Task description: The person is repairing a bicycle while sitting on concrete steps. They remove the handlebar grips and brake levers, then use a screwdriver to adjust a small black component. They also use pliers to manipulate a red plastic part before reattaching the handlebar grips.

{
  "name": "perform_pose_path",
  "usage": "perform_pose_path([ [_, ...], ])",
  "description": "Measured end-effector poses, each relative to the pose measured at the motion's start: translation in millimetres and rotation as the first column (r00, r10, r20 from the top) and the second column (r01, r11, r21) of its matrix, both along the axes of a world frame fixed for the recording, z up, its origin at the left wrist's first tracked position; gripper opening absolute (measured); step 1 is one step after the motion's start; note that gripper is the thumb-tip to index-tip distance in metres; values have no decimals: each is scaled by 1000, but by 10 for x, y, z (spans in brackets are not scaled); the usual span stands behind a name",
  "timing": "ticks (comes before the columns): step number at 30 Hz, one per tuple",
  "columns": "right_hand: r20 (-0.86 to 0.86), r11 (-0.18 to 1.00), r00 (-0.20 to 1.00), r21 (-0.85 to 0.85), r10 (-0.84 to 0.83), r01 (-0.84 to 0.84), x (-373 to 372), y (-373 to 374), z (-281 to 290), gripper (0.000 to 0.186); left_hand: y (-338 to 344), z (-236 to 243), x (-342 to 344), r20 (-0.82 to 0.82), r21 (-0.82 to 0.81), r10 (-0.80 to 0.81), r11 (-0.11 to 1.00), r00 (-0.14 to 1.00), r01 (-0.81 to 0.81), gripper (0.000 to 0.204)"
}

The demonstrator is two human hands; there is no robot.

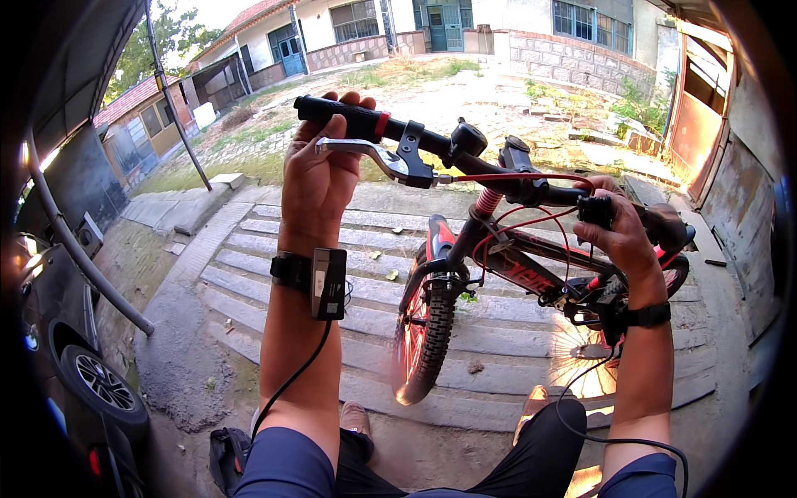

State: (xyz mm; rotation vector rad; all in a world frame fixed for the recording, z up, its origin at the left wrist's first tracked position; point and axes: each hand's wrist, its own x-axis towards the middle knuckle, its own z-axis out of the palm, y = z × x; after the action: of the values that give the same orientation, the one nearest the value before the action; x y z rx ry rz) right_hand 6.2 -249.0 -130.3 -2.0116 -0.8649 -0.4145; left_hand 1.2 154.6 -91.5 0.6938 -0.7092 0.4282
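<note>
A bicycle with a black and red frame [523,270] stands in front of me, its knobby front wheel [427,332] turned toward me. My left hand [322,178] is closed on the black handlebar grip [340,116] with a red ring, thumb in front and fingertips behind. Just below the grip is a silver brake lever [357,148]. My right hand [624,228] is closed at the other side of the handlebar [531,192], around a small boxy black part [594,212]. Some of its fingers are hidden behind that part. Red cables [519,176] run between the two sides.
Stone slabs [332,286] lie under the bicycle. A dark car [91,373] stands at the left near a bent pole [75,241]. At the right is a rusty door [693,124]. Beyond lies a grassy yard with a low building [573,58]. Cables hang from my wrist devices.
</note>
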Motion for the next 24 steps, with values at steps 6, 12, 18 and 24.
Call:
perform_pose_path([
  [6, 42, 997, 999, 77, 23, -26, -43, 39, 10, 31, 40, 95, 24, -44, 61, 166, 985, 985, -163, 15],
  [12, 29, 998, 1000, 59, 6, -8, -47, 2, -12, 34, 110, 179, -106, -100, 221, 283, 941, 954, -256, 20],
  [18, 24, 998, 1000, 68, 9, -11, -17, -31, -25, 34, 57, 181, -209, -79, 105, 175, 980, 981, -166, 22],
  [24, 38, 997, 998, 64, 48, -51, -18, -5, -9, 33, 96, 202, -219, -73, 104, 209, 974, 975, -201, 22],
])
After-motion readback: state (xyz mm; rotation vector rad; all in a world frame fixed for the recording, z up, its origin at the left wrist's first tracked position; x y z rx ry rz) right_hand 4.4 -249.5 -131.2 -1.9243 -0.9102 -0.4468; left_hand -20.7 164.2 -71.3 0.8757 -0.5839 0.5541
